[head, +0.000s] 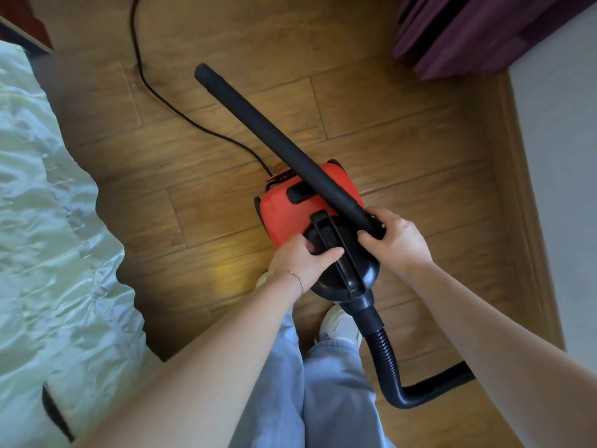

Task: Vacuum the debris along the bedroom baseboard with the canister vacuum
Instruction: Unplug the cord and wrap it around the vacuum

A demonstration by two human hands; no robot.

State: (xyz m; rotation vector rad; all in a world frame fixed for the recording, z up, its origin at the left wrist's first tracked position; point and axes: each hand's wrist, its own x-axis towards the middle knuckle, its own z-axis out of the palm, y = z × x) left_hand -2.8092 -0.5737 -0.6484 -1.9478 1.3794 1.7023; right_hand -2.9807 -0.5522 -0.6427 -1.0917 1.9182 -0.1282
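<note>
We stand over the vacuum [300, 205], red and black, on the wood floor between bed [38, 221] and wall. Left hand [298, 257] closed around the carry handle [336, 250]. Right hand [395, 240] wrapped on the near end of the wand [277, 140], which slants over the canister, its tip pointing away from the wall. Hose [387, 360] loops behind us; cord [168, 101] trails off. Baseboard [517, 176] lies at right, untouched; debris there too small to tell. Judgement: still setting up, all suction work left.

Open floor [226, 130] between bed [48, 221] and baseboard [513, 176]; power cord [168, 105] crosses it.
</note>
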